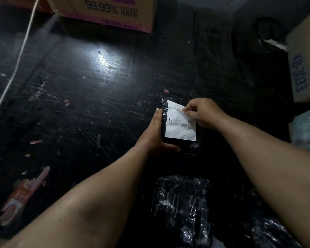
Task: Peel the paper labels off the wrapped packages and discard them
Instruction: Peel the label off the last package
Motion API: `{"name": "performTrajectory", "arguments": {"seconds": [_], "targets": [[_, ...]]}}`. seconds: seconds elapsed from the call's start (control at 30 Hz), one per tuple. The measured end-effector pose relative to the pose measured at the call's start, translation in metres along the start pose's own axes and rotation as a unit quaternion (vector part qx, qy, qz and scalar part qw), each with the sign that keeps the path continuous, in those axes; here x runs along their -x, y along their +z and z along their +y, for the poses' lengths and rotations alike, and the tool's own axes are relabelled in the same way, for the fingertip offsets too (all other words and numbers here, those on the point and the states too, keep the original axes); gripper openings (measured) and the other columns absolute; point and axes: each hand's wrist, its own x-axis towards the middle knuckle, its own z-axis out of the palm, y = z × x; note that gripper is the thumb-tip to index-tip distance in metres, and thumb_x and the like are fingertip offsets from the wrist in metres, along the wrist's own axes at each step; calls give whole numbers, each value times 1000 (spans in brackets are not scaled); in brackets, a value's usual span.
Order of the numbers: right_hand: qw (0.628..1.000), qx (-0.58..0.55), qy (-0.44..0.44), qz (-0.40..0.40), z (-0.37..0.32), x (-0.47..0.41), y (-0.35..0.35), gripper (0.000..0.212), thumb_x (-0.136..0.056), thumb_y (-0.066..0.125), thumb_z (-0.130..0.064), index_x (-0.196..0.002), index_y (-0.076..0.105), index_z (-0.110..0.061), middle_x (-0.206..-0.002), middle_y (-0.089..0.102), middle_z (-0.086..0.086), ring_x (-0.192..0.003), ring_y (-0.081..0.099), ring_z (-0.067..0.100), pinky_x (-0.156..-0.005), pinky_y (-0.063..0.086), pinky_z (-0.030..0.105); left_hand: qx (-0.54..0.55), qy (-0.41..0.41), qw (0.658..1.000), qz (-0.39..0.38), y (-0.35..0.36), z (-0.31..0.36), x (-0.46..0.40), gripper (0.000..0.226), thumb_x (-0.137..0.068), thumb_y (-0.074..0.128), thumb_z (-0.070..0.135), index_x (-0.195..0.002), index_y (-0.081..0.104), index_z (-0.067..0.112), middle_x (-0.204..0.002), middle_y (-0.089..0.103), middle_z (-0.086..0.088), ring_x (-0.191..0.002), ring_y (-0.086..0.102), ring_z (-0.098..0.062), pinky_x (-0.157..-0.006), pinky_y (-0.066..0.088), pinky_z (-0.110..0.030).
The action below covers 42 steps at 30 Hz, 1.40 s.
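Package: a dark wrapped package (179,122) lies on the black scratched floor (79,104), toward its right side, in front of me.
Label: a white paper label (180,127) covers the package top; its far right corner is lifted and folded over.
Left grip: my left hand (157,131) lies along the package's left edge, fingers straight, thumb across the near edge.
Right grip: my right hand (202,111) pinches the label's lifted corner.
Other packages: two more wrapped bundles (183,208) lie nearer me.
Surroundings: cardboard boxes (104,11) at the far edge, a white cord (16,63) on the left.
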Motion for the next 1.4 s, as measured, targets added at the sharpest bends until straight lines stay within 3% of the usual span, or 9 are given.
{"name": "performTrajectory", "arguments": {"seconds": [0.17, 0.33, 0.43, 0.53, 0.7, 0.93, 1.07, 1.17, 1.4], "targets": [[1000, -24, 10, -11, -1, -1, -5, 9, -85, 68, -19, -90, 72, -25, -89, 66, -9, -79, 60, 7, -60, 39, 17, 0, 3, 1000, 1, 0, 0, 0, 155, -49, 100, 41, -160, -6, 18, -169, -3, 4, -153, 2, -9, -124, 15, -31], [996, -8, 17, 91, -4, -10, -7, 4, -88, 67, -23, -91, 70, -23, -98, 50, -4, -87, 53, 13, -75, 37, 24, 0, 0, 1000, 5, 0, -2, -1, 155, -48, 100, 43, -161, -4, 19, -169, -2, 5, -153, 2, -8, -124, 13, -30], [993, 48, 10, 111, -7, -10, -6, 25, -91, 62, -22, -115, 68, -25, -111, 62, 1, -106, 60, 24, -86, 44, 31, -1, -3, 1000, 2, 0, -2, -1, 156, -49, 99, 44, -161, -6, 21, -169, -4, 6, -153, 1, -7, -124, 12, -29], [992, 73, 26, 96, -11, -5, -4, 49, -93, 59, -21, -140, 50, -30, -129, 61, 7, -117, 58, 29, -95, 47, 36, -2, 0, 1000, 3, 1, -2, -2, 155, -50, 99, 44, -161, -7, 19, -169, -5, 5, -153, -1, -7, -124, 11, -29], [992, 124, 13, 21, -15, -1, -2, 19, -90, 63, -27, -104, 75, -25, -108, 72, 0, -99, 64, 23, -86, 52, 35, 0, -1, 1000, 3, 1, -2, -1, 155, -49, 99, 44, -161, -6, 19, -169, -3, 5, -153, 1, -8, -124, 13, -29], [994, 103, -30, 14, -17, 8, -12, 17, -90, 66, -30, -102, 76, -23, -103, 71, -4, -95, 62, 16, -85, 50, 33, 13, -4, 1000, 5, 1, -1, 0, 154, -46, 101, 44, -160, -2, 26, -168, 9, 6, -152, 14, -10, -122, 24, -33], [994, 101, -49, 4, -18, 14, -15, 17, -90, 67, -31, -101, 75, -23, -93, 63, -12, -91, 58, 11, -82, 47, 30, 15, -4, 1000, 8, 1, -1, -1, 153, -48, 100, 42, -161, 0, 24, -167, 13, 6, -150, 19, -9, -117, 24, -25], [994, 99, -54, 0, -19, 18, -21, 16, -89, 67, -31, -100, 76, -23, -96, 65, -12, -91, 59, 10, -83, 48, 30, 14, -4, 1000, 9, 1, 0, -1, 153, -46, 100, 45, -161, 1, 24, -168, 12, 5, -151, 17, -11, -121, 26, -33], [994, 97, -8, 43, -20, 16, -41, 13, -88, 67, -34, -97, 76, -30, -100, 71, -9, -90, 64, 13, -82, 52, 32, 15, -6, 1000, 9, 1, 2, 1, 150, -51, 100, 39, -161, 1, 21, -169, 5, 5, -153, 8, -10, -117, 13, -22]]}}
